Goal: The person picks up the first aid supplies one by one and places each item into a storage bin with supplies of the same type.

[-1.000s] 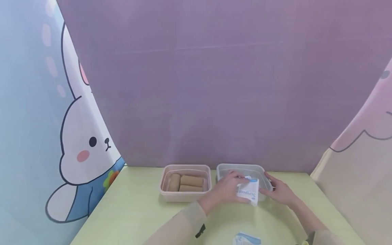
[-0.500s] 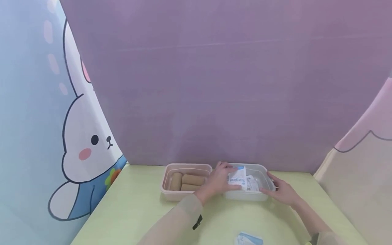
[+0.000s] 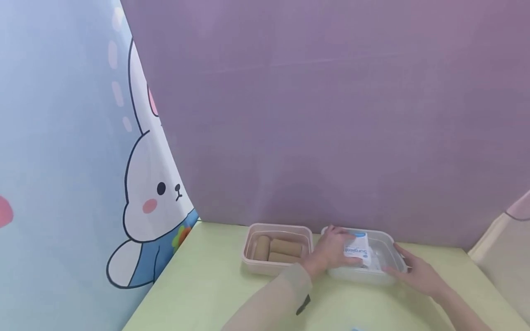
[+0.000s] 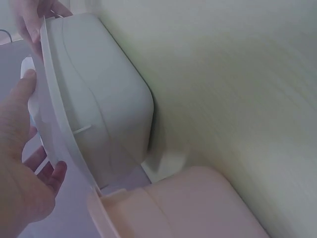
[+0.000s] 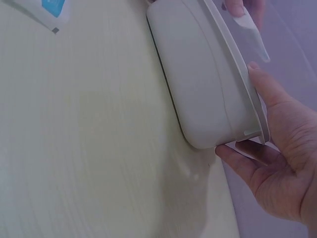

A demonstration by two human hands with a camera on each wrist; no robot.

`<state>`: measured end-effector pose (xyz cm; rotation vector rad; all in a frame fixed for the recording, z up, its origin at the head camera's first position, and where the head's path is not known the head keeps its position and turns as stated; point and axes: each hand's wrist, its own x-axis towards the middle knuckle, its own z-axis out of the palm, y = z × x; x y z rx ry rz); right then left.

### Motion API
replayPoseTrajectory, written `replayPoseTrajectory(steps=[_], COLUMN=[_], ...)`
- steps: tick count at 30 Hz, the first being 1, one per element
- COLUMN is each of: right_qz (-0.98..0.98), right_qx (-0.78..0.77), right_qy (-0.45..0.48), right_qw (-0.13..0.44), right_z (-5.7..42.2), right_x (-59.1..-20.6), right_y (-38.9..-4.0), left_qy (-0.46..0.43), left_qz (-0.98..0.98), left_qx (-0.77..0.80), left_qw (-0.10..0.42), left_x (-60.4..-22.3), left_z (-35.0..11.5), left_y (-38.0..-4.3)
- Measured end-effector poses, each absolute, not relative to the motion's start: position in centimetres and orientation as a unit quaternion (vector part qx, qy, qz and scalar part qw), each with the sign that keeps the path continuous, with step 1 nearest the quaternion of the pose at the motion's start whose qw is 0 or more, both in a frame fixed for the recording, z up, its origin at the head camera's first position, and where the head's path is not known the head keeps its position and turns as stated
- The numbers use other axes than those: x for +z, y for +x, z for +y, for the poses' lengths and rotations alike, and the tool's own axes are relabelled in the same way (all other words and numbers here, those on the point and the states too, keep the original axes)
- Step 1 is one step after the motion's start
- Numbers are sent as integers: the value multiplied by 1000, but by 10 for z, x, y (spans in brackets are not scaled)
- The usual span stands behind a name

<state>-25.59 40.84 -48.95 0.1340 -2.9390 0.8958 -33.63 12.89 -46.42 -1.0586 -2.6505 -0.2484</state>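
Observation:
My left hand (image 3: 331,248) pinches a white and blue packet (image 3: 358,248) printed "Surgical", between thumb and fingers. It holds the packet at the top of the whitish plastic bin (image 3: 360,276), over its left half. In the left wrist view the packet (image 4: 43,121) stands along the bin's rim. At least one other white packet (image 3: 375,263) lies inside, partly covered. My right hand (image 3: 420,273) grips the bin's right end. In the right wrist view its thumb is at the rim and its fingertips touch the end wall (image 5: 218,124).
Left of the whitish bin stands a pink bin (image 3: 265,268) with several brown rolls (image 3: 285,248) in it. Another blue and white packet (image 5: 52,11) lies on the pale yellow table (image 3: 198,276), toward its front. A purple backdrop (image 3: 290,138) rises behind the bins.
My left hand has carried the packet leftward from the bin's front right to over its left half, then slightly back right. The right hand stays on the bin's end. The head view has shifted left.

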Motion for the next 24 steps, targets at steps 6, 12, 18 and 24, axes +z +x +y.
replayPoseTrajectory(steps=[6,12,18,24], right_qz=[-956,-952,-953,-954], right_qx=[287,299,294,291], right_qy=[46,49,54,59], right_qw=[50,50,42,44], right_z=[402,395,393,388], right_x=[-490,-491,-487,-488], right_y=[-255,-252,-254,-256], left_qy=[-354,-345,-344,-338], left_qz=[-919,-922,-923,-926], left_qx=[-107,-114,-123,-135], left_qw=[133,133,123,94], left_x=[-463,-467,-462,-457], left_z=[129,127,125,118], left_y=[-340,-341,-339,-328])
